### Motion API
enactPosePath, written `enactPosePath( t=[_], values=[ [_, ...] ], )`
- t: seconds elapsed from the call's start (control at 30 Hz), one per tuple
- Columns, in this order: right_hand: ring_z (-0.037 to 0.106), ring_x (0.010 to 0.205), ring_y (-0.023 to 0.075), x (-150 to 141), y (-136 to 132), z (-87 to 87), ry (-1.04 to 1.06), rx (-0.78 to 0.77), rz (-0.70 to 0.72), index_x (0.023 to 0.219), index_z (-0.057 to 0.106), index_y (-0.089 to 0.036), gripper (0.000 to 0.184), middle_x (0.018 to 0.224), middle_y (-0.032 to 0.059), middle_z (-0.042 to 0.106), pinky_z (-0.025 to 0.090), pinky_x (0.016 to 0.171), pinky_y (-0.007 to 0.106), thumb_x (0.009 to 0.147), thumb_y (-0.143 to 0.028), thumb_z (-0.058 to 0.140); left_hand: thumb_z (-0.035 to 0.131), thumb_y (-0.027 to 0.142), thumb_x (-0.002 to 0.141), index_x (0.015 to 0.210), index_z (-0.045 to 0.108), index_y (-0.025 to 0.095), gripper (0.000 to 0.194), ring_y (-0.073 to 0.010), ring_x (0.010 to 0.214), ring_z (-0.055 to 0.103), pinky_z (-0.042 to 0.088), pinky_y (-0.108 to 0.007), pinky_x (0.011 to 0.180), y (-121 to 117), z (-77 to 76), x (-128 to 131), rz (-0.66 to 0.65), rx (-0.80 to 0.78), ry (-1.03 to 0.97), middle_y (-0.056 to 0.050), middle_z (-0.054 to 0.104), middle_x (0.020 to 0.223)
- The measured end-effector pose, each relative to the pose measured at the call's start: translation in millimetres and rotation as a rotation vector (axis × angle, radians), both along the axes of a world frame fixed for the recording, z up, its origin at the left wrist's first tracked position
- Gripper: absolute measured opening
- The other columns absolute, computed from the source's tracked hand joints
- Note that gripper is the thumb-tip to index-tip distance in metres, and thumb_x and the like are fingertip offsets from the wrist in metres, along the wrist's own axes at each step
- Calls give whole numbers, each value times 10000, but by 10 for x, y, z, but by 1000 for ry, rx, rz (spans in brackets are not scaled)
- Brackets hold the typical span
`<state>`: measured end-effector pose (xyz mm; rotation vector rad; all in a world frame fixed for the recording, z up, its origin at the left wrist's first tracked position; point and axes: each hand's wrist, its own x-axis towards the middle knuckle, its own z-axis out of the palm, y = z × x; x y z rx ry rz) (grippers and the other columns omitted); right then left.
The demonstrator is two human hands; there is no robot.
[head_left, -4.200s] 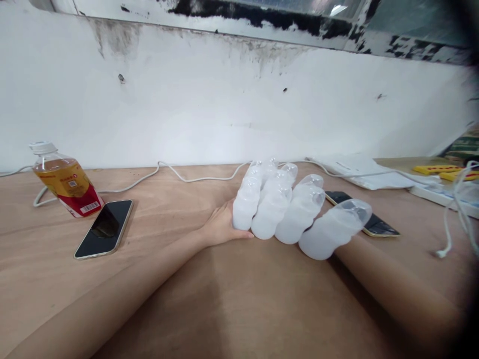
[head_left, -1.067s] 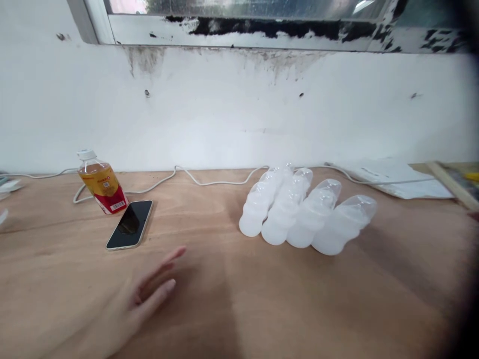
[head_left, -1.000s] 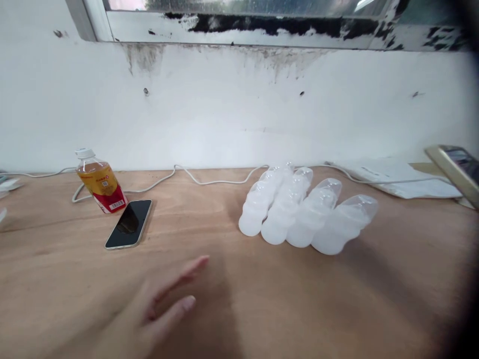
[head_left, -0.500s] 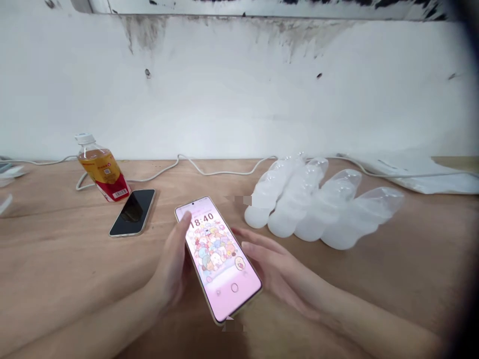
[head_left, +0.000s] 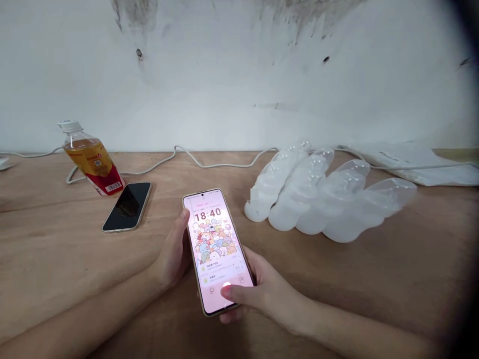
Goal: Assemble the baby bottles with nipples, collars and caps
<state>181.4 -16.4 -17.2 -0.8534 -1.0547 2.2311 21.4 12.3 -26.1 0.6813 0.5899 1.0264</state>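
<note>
A lit phone [head_left: 215, 244] with a pink cartoon lock screen reading 18:40 is held over the wooden table [head_left: 374, 279]. My left hand [head_left: 172, 249] grips its left edge, thumb along the side. My right hand [head_left: 258, 291] cups the lower right corner, and its thumb presses the bottom of the screen. Several white translucent plastic bottles [head_left: 322, 197] lie side by side on the table, to the right of the phone and apart from both hands.
A second phone [head_left: 127, 206] lies dark and face up at the left. A tilted drink bottle [head_left: 92, 159] with a red and yellow label stands behind it. A white cable [head_left: 194, 160] runs along the wall. White papers [head_left: 411, 162] lie at the far right.
Both hands left the white bottles. The right hand brought in a phone from the right; both hands now hold it, lit, and the right thumb has come down on its screen.
</note>
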Motion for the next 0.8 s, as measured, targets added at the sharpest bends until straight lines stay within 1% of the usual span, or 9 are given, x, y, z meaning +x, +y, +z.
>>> enactPosePath(
  t=[0.1,0.23,0.43,0.53,0.6,0.7,0.73,0.8],
  values=[
    [621,779,144,0,3,-6,16,-4,3,1089,398,-218,537,1015,45,582,551,612,253,637,-134,675,248,598,812,1052,560,145,600,-272,982,554,379,-383,883,7,-12,-6,4,13,-11,-82,647,955],
    [628,767,149,-2,11,-26,41,6,11,1104,382,-200,542,996,55,580,547,598,248,649,-127,666,287,602,797,1030,570,127,601,-289,947,566,385,-402,860,9,3,-11,-33,9,0,-100,652,921],
    [624,779,136,16,21,-24,64,30,35,1045,426,-189,463,917,10,568,541,633,261,657,-155,677,365,549,801,996,589,172,480,-236,892,589,409,-351,832,-11,75,-13,61,21,84,-50,668,895],
    [624,789,140,19,21,-16,57,28,38,1044,426,-191,468,928,11,565,538,637,263,654,-164,683,354,554,802,1004,589,176,488,-230,854,599,426,-344,798,-7,65,-25,52,27,90,-48,672,877],
    [624,783,138,19,19,-19,67,25,35,1040,428,-189,457,924,16,574,537,642,269,660,-176,681,350,552,805,1006,589,175,491,-232,858,599,423,-347,805,-1,51,-31,43,28,87,-50,671,883],
    [627,762,149,16,20,-31,100,-3,16,1040,440,-181,377,905,38,593,536,636,299,727,-286,621,348,552,806,1029,581,179,493,-241,925,581,402,-355,849,-2,53,-27,61,23,79,-47,665,925],
    [629,755,157,14,21,-35,113,-22,6,1046,444,-177,356,900,49,597,535,628,311,759,-344,573,345,548,810,1036,577,182,489,-242,949,571,394,-355,863,-5,61,-23,70,23,79,-44,662,941],
    [630,742,169,9,25,-39,135,-72,-13,1060,450,-168,371,901,72,602,532,618,335,809,-442,457,340,531,822,1039,576,190,468,-238,986,554,382,-346,882,-12,80,-14,78,20,84,-30,655,969]
  ],
)
